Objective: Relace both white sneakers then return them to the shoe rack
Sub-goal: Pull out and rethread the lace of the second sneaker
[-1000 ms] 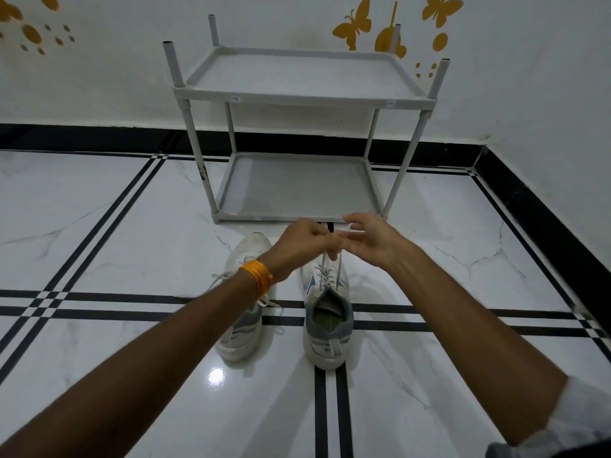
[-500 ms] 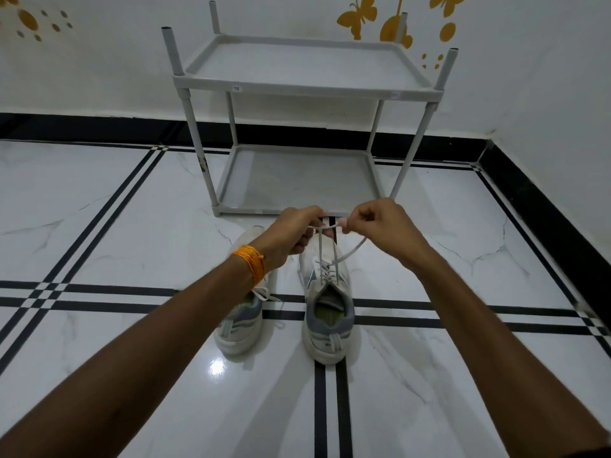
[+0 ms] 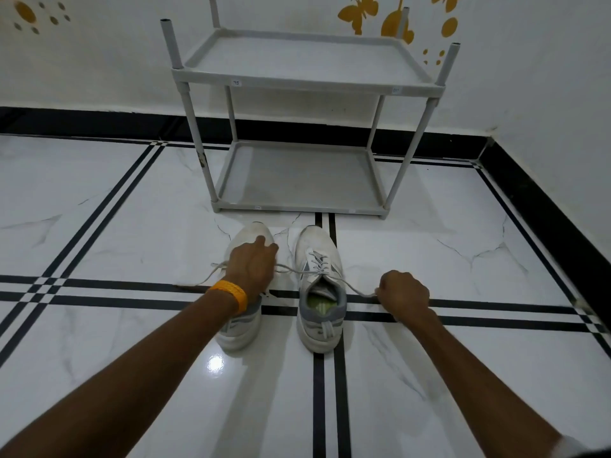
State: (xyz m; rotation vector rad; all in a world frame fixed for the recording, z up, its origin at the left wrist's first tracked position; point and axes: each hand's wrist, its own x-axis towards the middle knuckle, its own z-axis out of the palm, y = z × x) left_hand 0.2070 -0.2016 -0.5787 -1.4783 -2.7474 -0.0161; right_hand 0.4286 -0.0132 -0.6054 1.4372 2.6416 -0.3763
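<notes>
Two white sneakers stand side by side on the floor, toes toward the rack. The right sneaker (image 3: 320,289) shows its grey collar and crossed lace (image 3: 355,289). My right hand (image 3: 403,294) is closed on one lace end, pulled out low to the right. My left hand (image 3: 253,267), with an orange wristband, lies over the left sneaker (image 3: 243,322) and grips the other lace end, which runs across to the right sneaker. A loose lace end (image 3: 211,272) trails left of that hand. The grey two-tier shoe rack (image 3: 297,209) stands just beyond, both shelves bare.
White marble floor tiles (image 3: 429,375) with black inlay lines spread all around. A black skirting runs along the back wall and the right wall (image 3: 545,226). Yellow butterfly stickers (image 3: 357,11) decorate the wall behind the rack.
Both hands dropped from above the right sneaker's toe and spread apart, drawing the lace ends out sideways. The left hand now rests over the left sneaker.
</notes>
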